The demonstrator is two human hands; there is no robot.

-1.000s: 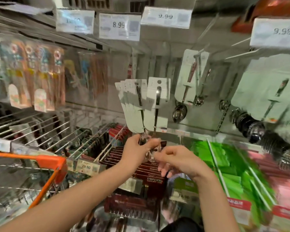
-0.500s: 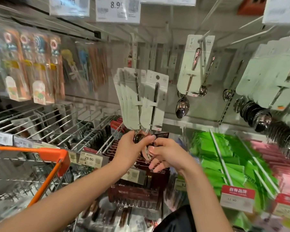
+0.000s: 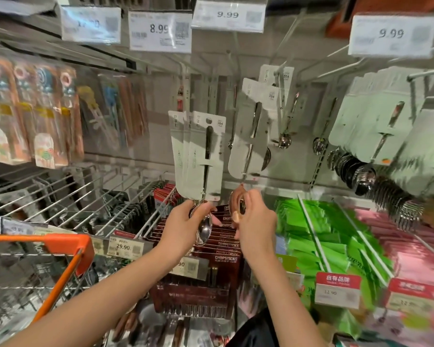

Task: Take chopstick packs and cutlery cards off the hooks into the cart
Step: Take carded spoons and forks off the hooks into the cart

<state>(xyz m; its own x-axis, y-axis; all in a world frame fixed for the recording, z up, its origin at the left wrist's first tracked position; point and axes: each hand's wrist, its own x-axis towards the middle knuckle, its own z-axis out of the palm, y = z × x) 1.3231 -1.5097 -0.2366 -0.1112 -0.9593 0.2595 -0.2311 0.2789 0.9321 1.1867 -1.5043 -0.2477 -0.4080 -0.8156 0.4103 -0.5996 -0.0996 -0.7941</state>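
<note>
Since a sec ago the two hands have parted: they were bunched together under one stack of cards, now the right hand [image 3: 254,217] has gone over toward 3 o'clock to the next card [image 3: 251,144], while the left hand [image 3: 188,225] stays under the first stack of spoon cards [image 3: 198,156].

Left hand: fingers curled round the spoon bowls at the bottom of that stack, holding approx three cards, which stand upright above it; can't tell if their holes are off the hook yet. Right hand: pinching the bowl of a single spoon, its card tilted and hanging just above, w/ another card behind it at 12 o'clock.

The cart [image 3: 60,246] w/ orange rim sits at 8 o'clock, well apart from both hands. Chopstick packs [image 3: 226,249] in dark red hang right below the hands at 6 o'clock, untouched. Green packs [image 3: 318,236] at 4 o'clock, more spoons [image 3: 361,176] at 3 o'clock.

To do this step well, I'd say: lift each card up and toward you along its hook so the hole slides off the tip, don't yank down by the spoon or the card may tear. Keep the stack squared, then swing both lots down-left into the cart.
</note>
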